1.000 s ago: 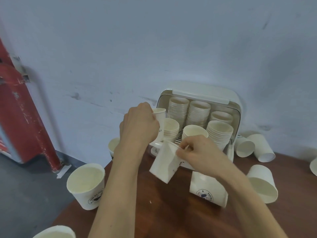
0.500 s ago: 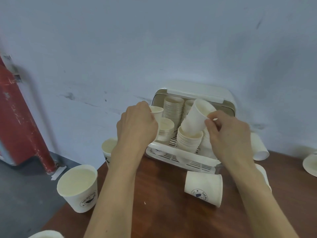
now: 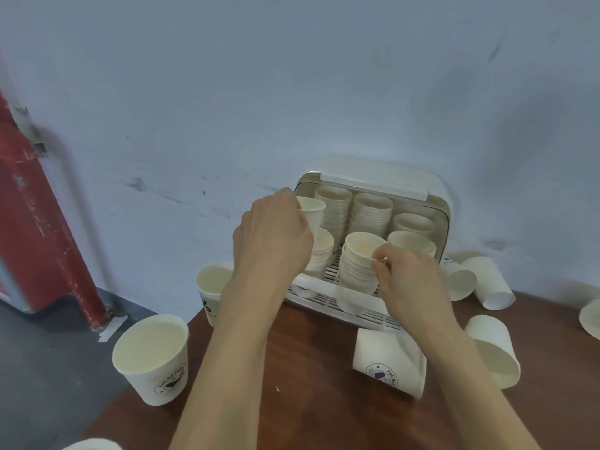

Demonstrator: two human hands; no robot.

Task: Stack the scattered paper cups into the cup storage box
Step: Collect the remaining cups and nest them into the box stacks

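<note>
Against the wall at the bench's back edge stood the white box (image 3: pixel 373 241), its lid raised, holding several nested stacks of cream paper cups. The right hand (image 3: pixel 407 280) had its grip pinched on the rim of the top cup (image 3: pixel 362 250) of the front middle stack (image 3: pixel 357 274). The left hand (image 3: pixel 272 238) had its grip curled round an upright cup (image 3: pixel 311 212) at the box's left side.

Half a second before, the right hand held that top cup tilted above the stack; now it sat nested, level with the cups below.

Loose cups lay about: two upright ones (image 3: pixel 152 355) near the bench's left edge, one on its side (image 3: pixel 389 365) in front of the box, others tipped over towards the right edge (image 3: pixel 493 349). The left hand hid most of its cup, so its fingers could not be seen. A cup at the near left corner (image 3: pixel 91 444) and another at the right (image 3: pixel 591 316) were cut off by the frame.
</note>
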